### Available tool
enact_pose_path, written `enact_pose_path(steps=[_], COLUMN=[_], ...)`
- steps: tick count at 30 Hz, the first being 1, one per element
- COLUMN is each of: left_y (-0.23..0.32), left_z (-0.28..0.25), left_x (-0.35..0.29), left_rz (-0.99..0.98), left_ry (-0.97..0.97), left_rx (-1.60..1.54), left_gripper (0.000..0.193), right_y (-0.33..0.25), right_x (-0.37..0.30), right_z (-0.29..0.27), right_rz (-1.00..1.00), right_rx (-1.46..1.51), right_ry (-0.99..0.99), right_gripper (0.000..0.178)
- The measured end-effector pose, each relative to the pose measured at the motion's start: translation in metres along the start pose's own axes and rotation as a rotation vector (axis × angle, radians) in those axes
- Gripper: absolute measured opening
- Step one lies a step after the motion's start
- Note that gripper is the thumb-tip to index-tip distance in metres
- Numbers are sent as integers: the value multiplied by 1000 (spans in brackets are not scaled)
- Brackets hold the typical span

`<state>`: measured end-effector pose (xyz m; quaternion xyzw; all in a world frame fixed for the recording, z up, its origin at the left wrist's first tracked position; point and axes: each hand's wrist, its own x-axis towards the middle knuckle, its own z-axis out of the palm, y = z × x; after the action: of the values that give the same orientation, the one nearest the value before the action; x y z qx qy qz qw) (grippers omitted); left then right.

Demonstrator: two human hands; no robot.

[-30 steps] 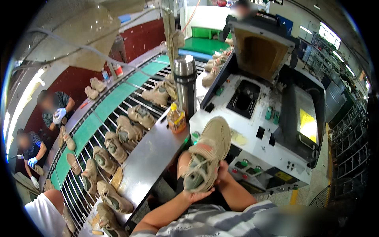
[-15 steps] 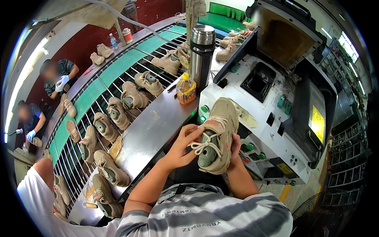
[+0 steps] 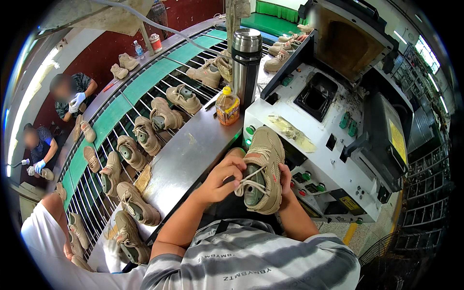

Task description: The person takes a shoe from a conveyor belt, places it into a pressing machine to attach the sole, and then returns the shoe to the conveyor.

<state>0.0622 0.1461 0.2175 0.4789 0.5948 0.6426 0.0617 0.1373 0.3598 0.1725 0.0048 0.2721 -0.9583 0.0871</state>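
A beige sneaker (image 3: 268, 145) with a green last (image 3: 253, 194) inside its opening is held up before my body, toe pointing away. My right hand (image 3: 286, 187) wraps around its right side, supporting it; part of those fingers is hidden behind the shoe. At the shoe's left, my left hand (image 3: 223, 177) has its fingers bent and pinched on the cream shoelace (image 3: 251, 183). The lace loops hang over the green last near the tongue. Another beige shoe's edge shows just behind my left fingers.
Several beige sneakers stand on a roller conveyor (image 3: 159, 82) and along the metal ledge (image 3: 186, 145) at left. A steel thermos (image 3: 246, 63) and a yellow-capped bottle (image 3: 227, 107) stand ahead. A white machine (image 3: 309, 116) with a raised lid is at right. Two gloved co-workers (image 3: 77, 99) sit across the conveyor.
My left hand has shifted down from the tongue to the lace and pulled it leftward; the bow looks looser. The sneaker has tilted slightly and moved a little left.
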Motion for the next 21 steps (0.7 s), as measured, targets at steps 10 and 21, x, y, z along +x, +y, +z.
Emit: enact_pose_path(steps=[10, 21], left_y=[-8, 5], left_z=[-27, -21], left_x=[14, 79], left_rz=[-306, -830], left_ry=[-345, -338], left_rx=[-37, -595], left_gripper=[17, 28], right_y=[-6, -10], right_x=[-24, -9], right_z=[5, -29], right_rz=[167, 301], right_rx=[-15, -241], right_ry=[-65, 283], right_gripper=[70, 59])
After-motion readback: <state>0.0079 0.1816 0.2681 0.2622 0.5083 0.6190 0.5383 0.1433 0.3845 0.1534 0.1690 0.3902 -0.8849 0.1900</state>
